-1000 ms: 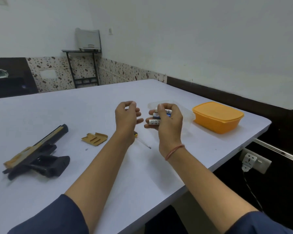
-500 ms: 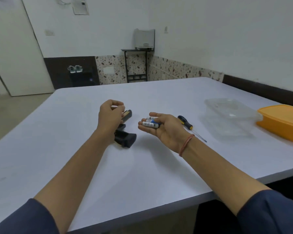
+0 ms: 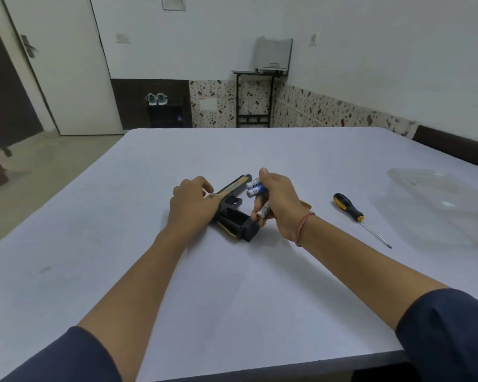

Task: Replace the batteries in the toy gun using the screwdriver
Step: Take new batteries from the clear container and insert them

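A black and tan toy gun [image 3: 233, 205] lies on its side on the white table [image 3: 232, 293], its grip pointing toward me with the battery compartment open. My left hand [image 3: 192, 204] presses down on the gun's rear part. My right hand [image 3: 278, 201] hovers just right of the grip and holds three white and blue batteries [image 3: 255, 188], one of them angled down toward the open grip. The screwdriver [image 3: 355, 215], black and yellow handled, lies on the table to the right. A tan cover piece [image 3: 307, 205] peeks out behind my right wrist.
A clear plastic lid or container [image 3: 439, 205] rests at the far right of the table. Beyond the table stand a door, a shoe rack and a small stand with a grey device against the wall.
My view swung left from the orange box. My left hand came down on the gun, and my right hand carried the batteries over to the gun's grip.
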